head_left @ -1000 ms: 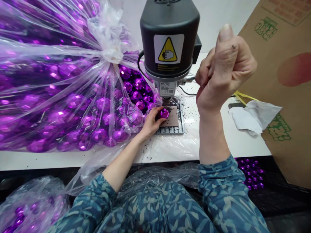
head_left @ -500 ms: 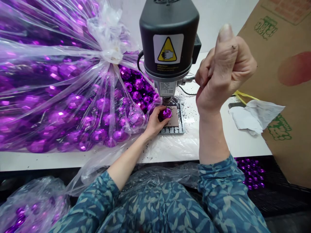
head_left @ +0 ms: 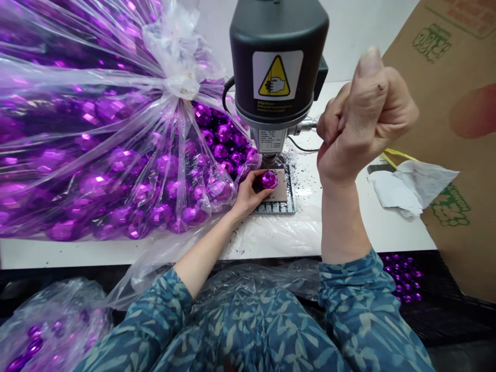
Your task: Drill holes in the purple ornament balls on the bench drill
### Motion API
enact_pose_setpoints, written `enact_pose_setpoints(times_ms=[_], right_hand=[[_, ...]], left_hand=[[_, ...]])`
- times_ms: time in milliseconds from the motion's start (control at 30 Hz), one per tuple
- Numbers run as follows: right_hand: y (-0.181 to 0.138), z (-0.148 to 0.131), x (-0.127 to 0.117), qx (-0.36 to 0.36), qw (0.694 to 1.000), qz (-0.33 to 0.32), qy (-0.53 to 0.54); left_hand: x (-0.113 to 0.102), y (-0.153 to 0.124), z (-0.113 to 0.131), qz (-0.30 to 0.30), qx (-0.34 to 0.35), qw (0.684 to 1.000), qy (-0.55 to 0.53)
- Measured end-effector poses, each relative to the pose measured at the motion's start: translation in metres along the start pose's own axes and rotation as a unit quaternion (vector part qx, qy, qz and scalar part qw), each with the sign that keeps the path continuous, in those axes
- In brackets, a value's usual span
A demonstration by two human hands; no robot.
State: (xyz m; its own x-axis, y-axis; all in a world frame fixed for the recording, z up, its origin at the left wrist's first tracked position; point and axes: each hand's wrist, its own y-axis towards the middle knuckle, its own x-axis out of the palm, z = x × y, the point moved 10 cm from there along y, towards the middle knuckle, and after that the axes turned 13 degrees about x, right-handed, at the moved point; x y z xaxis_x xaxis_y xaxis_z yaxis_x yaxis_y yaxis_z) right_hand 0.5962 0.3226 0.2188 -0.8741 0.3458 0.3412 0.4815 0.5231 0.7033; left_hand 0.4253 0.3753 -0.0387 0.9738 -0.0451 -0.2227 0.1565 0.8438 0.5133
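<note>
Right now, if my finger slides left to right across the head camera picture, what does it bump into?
Clear plastic bag of shiny purple balls → left hand → single ball at its fingertips → closed right hand → cardboard box.

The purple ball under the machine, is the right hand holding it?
No, the left hand holds the purple ball, while the right hand grips the metal rod.

Above the left fingers [head_left: 266, 194], the machine head [head_left: 279, 26] reads "Attention" [head_left: 265, 103] under a yellow hand-warning triangle [head_left: 276, 80]; the label [head_left: 270, 140] below and green lettering [head_left: 431, 42] on the carton [head_left: 461, 181] right of the right fingers [head_left: 335, 113] are illegible.
</note>
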Motion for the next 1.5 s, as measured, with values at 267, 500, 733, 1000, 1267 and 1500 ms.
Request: enact_pose_setpoints(times_ms=[267, 500, 733, 1000, 1267, 1500], right_hand=[[-0.020, 0.010, -0.018, 0.015, 0.999, 0.006, 0.036], [-0.032, 0.015, -0.026, -0.050, 0.994, 0.009, 0.098], [-0.041, 0.021, -0.036, -0.067, 0.996, 0.026, 0.061], [-0.052, 0.027, -0.040, -0.128, 0.987, -0.003, 0.092], [-0.002, 0.003, -0.006, 0.007, 0.998, -0.002, 0.066], [0.014, 0.006, 0.008, -0.011, 1.000, 0.008, -0.007]], left_hand=[[0.001, -0.001, 0.001, 0.005, 0.010, 1.000, 0.001], [0.001, -0.002, 0.005, 0.003, 0.003, 1.000, -0.004], [0.001, -0.002, 0.001, 0.015, -0.005, 1.000, -0.022], [0.000, -0.003, 0.001, 0.019, -0.005, 1.000, -0.023], [-0.002, -0.003, 0.007, 0.020, 0.005, 1.000, 0.009], [0.009, -0.062, 0.117, -0.095, 0.222, 0.969, 0.044]])
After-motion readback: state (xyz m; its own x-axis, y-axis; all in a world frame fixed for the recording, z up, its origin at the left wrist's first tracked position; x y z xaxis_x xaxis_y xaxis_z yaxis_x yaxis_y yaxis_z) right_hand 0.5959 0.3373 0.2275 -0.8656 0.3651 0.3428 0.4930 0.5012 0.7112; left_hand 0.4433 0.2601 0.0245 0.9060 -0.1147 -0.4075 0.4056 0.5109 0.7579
